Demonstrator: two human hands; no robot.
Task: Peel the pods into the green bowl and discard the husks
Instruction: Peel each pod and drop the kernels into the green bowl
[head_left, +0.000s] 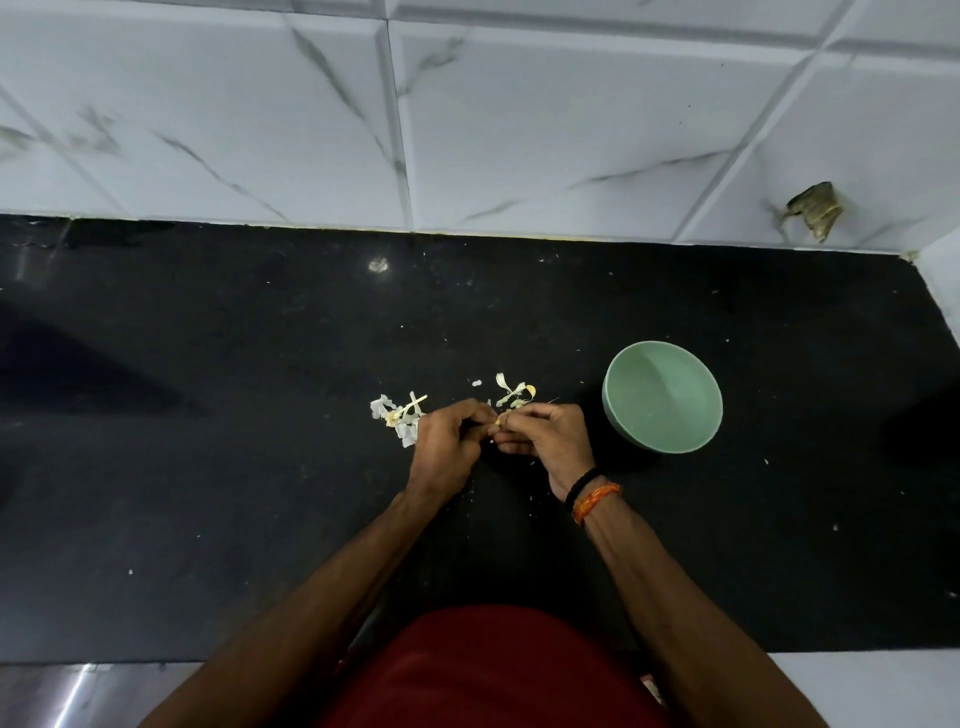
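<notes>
My left hand (448, 445) and my right hand (546, 439) meet over the black counter, fingertips together. Between them they pinch a small pale pod (497, 422), mostly hidden by the fingers. A green bowl (663, 396) stands just right of my right hand; its inside looks bare. A pile of whitish husks (398, 417) lies beside my left hand, partly under it. A second small pile of yellowish husks (514, 395) lies just beyond my fingertips.
The black counter (260, 415) runs to a white marble-tiled wall (467, 130) at the back. Tiny husk flecks dot the counter. A brown dried scrap (814, 210) sticks to the wall at far right. A red garment (493, 670) fills the bottom centre.
</notes>
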